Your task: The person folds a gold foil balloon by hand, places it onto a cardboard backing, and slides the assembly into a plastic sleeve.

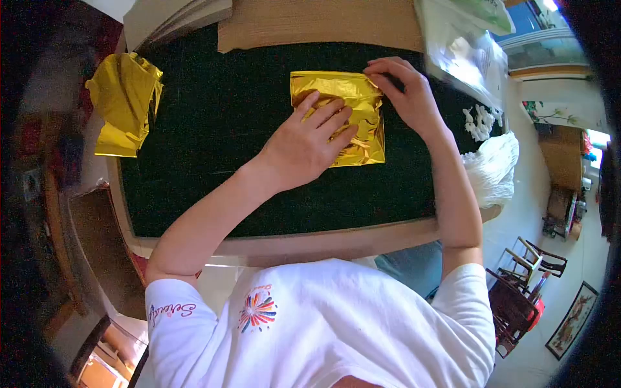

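One squarish sheet of glossy, creased gold foil [370, 132] lies on the dark worktop [213, 187]. The left hand [303, 145] rests flat on it, fingers spread; the right hand [414, 96] curls at its far right corner, though whether pinching I cannot tell. A crumpled gold piece [123, 97] lies at the left edge.

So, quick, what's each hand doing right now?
Left hand: open, spread over the gold foil.
Right hand: partly curled at the foil's far right corner; whether its grip is closed cannot be told.
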Action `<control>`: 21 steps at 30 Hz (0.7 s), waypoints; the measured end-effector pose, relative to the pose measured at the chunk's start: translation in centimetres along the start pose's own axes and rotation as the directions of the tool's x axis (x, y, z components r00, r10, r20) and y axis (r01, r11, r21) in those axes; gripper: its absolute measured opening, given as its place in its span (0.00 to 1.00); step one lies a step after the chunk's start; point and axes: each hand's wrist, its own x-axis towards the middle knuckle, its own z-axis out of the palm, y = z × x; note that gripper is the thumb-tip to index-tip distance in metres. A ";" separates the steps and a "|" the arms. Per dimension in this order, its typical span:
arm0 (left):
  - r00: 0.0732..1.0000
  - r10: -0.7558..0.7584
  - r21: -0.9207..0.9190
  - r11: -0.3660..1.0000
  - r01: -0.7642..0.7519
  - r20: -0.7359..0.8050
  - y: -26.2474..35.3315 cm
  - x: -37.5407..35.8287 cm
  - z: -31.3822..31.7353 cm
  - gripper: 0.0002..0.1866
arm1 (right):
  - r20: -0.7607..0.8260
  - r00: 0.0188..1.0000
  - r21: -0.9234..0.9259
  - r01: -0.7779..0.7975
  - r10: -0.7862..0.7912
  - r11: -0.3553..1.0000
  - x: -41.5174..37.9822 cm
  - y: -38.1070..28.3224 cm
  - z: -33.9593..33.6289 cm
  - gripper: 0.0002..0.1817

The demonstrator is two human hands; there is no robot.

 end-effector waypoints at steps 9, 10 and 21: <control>1.000 0.010 -0.052 0.999 -0.009 0.017 0.0 -0.1 0.2 0.18 | 0.139 0.989 -0.115 0.058 -0.041 0.992 0.8 -1.0 -0.3 0.15; 1.000 0.010 -0.052 0.999 -0.009 0.016 0.0 0.0 0.1 0.18 | 0.164 0.986 -0.120 0.059 -0.039 0.991 0.8 -1.1 -0.4 0.16; 0.997 -0.073 0.007 0.997 0.073 0.035 0.0 0.2 -0.6 0.25 | 0.137 0.976 -0.290 0.202 -0.169 0.935 1.1 -2.3 0.2 0.24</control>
